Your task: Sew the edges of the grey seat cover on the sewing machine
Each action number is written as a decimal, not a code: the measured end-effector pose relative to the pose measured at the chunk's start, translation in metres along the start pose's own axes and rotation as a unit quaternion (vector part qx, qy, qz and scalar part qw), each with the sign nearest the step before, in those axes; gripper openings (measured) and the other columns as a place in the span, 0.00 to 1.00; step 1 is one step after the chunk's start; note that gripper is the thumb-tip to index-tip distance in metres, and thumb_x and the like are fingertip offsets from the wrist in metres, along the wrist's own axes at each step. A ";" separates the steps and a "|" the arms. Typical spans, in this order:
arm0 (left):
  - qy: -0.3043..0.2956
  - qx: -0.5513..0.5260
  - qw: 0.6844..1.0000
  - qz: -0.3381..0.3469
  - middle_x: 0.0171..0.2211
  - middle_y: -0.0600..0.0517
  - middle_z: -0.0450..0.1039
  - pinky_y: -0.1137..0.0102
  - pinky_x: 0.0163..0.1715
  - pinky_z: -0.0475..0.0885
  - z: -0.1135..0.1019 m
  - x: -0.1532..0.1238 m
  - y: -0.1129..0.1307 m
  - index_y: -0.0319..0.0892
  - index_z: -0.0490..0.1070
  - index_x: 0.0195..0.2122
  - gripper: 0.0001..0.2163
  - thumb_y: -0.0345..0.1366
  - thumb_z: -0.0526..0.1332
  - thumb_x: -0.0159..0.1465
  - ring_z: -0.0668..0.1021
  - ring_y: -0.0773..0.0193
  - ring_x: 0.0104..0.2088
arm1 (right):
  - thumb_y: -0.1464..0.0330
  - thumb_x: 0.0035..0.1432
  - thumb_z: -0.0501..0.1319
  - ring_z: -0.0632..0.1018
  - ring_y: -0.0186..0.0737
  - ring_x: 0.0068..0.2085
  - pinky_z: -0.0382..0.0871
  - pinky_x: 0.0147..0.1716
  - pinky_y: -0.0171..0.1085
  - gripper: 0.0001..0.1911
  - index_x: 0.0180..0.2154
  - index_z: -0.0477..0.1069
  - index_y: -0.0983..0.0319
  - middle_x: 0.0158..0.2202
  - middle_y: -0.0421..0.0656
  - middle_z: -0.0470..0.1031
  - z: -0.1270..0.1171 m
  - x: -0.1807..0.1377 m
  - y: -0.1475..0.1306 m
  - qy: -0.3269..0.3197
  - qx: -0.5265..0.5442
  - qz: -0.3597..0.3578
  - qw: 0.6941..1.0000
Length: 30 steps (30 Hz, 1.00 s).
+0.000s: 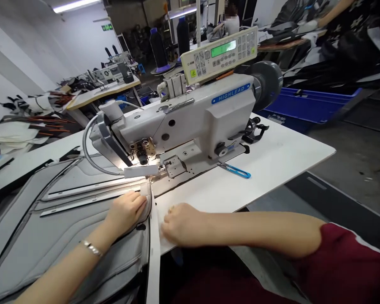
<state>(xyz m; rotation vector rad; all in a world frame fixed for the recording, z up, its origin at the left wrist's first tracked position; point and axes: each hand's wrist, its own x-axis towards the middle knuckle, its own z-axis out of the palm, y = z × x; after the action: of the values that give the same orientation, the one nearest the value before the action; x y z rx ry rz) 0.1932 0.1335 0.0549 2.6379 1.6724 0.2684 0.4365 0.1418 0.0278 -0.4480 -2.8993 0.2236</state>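
Note:
A grey padded panel (50, 236) with black piping lies across the left of the white table, its corner under the needle of a white sewing machine (190, 122). My left hand (126, 211) presses flat on the panel just before the needle, fingers stretched out. My right hand (180, 223) rests at the panel's right edge, on a white strip (154, 253) that runs toward me; its fingers are curled down on the strip's edge.
A blue-handled snipper (237, 170) lies on the white table (272, 160) right of the machine. The control panel (220, 52) sits on top of the machine. A blue crate (310, 105) stands beyond the table. Other sewing stations and a person are further back.

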 end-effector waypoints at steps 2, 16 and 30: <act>0.106 0.059 0.992 0.020 0.40 0.44 0.79 0.60 0.49 0.72 0.017 0.002 -0.003 0.41 0.74 0.37 0.10 0.35 0.53 0.68 0.78 0.54 0.45 | 0.69 0.66 0.55 0.71 0.41 0.29 0.67 0.30 0.39 0.07 0.37 0.70 0.64 0.31 0.45 0.72 0.000 -0.002 -0.003 0.029 -0.007 -0.051 0.998; 0.120 0.069 0.990 0.012 0.56 0.41 0.74 0.51 0.58 0.65 0.036 -0.001 -0.002 0.36 0.70 0.56 0.18 0.30 0.53 0.66 0.73 0.49 0.56 | 0.75 0.60 0.55 0.65 0.34 0.23 0.54 0.21 0.36 0.11 0.25 0.63 0.60 0.25 0.39 0.67 0.036 0.028 0.017 0.221 -0.008 -0.206 0.953; 0.071 0.073 0.995 -0.018 0.54 0.45 0.75 0.54 0.54 0.67 0.030 0.012 0.003 0.39 0.72 0.54 0.18 0.31 0.52 0.65 0.74 0.50 0.53 | 0.76 0.56 0.57 0.68 0.36 0.23 0.60 0.21 0.35 0.11 0.23 0.63 0.61 0.22 0.40 0.67 0.035 0.032 0.012 0.187 0.002 -0.174 0.967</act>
<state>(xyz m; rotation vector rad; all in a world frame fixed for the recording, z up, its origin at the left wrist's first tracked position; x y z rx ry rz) 0.2049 0.1456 0.0270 2.7497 1.8470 0.3533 0.4027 0.1591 -0.0033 0.0277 -2.5450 0.0795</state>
